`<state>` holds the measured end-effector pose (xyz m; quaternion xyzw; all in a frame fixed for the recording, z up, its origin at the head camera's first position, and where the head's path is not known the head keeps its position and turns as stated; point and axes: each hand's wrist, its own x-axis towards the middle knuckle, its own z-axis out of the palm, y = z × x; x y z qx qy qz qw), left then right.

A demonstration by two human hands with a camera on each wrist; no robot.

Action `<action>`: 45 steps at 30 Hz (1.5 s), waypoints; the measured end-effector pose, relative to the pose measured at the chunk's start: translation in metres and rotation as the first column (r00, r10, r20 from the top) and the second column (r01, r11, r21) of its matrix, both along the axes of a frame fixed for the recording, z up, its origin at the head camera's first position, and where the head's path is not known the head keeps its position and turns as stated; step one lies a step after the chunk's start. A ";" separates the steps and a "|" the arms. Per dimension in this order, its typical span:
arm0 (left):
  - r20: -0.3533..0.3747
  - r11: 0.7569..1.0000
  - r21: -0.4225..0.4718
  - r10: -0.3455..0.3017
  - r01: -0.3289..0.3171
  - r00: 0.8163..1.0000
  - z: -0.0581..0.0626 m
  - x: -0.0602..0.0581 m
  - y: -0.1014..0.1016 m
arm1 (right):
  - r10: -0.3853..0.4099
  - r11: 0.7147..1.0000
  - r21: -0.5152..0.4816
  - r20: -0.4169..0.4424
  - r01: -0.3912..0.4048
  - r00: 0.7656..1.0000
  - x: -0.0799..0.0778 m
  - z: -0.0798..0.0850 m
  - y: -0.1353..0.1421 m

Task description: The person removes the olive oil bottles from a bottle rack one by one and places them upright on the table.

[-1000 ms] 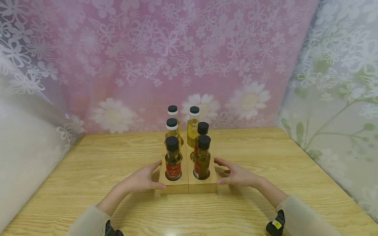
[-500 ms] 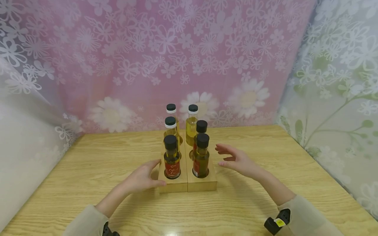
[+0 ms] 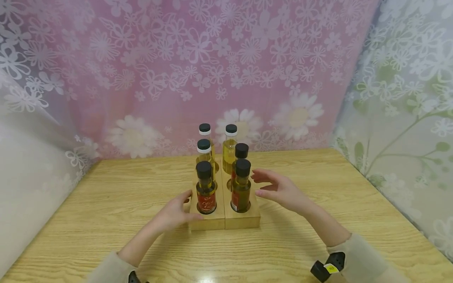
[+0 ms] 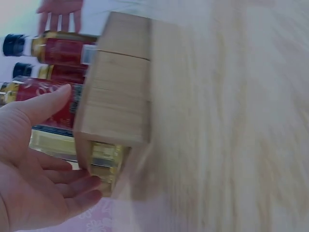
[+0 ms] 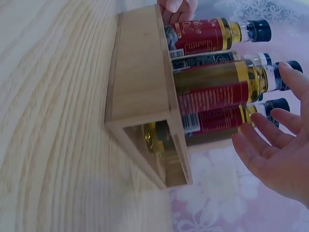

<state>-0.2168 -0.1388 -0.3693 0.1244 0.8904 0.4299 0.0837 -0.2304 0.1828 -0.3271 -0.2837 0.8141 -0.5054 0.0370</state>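
Two wooden bottle racks, a left one [image 3: 207,224] and a right one [image 3: 242,223], stand side by side on the table with several oil bottles upright in their holes. At the front are two black-capped bottles, the left olive oil bottle [image 3: 206,199] with a red label and the right olive oil bottle [image 3: 241,196]. My left hand [image 3: 174,213] lies along the left rack's outer side, its thumb by the front corner and its fingertips [image 4: 87,183] at the rack's open side. Spread beside the right-hand bottles, my right hand [image 3: 283,192] holds nothing; its fingers [image 5: 270,130] are loosely bent.
Behind the front pair, a black-capped bottle [image 3: 242,151] and bottles with white-ringed caps, such as the back right bottle [image 3: 230,155], fill the other holes. A flowered pink curtain [image 3: 219,70] hangs behind the wooden table [image 3: 134,184].
My right hand has left the right rack's side, risen and moved back, then come in toward the bottles. My left hand stays by the left rack, with its thumb slightly further in.
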 end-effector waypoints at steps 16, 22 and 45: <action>0.095 0.977 0.178 0.099 -0.115 0.990 0.003 0.003 0.005 | 0.011 0.999 -0.040 -0.023 -0.012 1.000 0.004 0.012 -0.019; 0.095 0.961 0.248 0.104 -0.125 0.990 -0.005 0.003 0.005 | -0.038 0.998 -0.045 0.003 0.038 0.999 0.003 0.013 -0.024; 0.043 0.969 0.243 0.038 -0.047 0.998 -0.018 0.001 0.001 | -0.227 0.971 -0.080 -0.040 0.223 0.973 -0.004 0.013 -0.049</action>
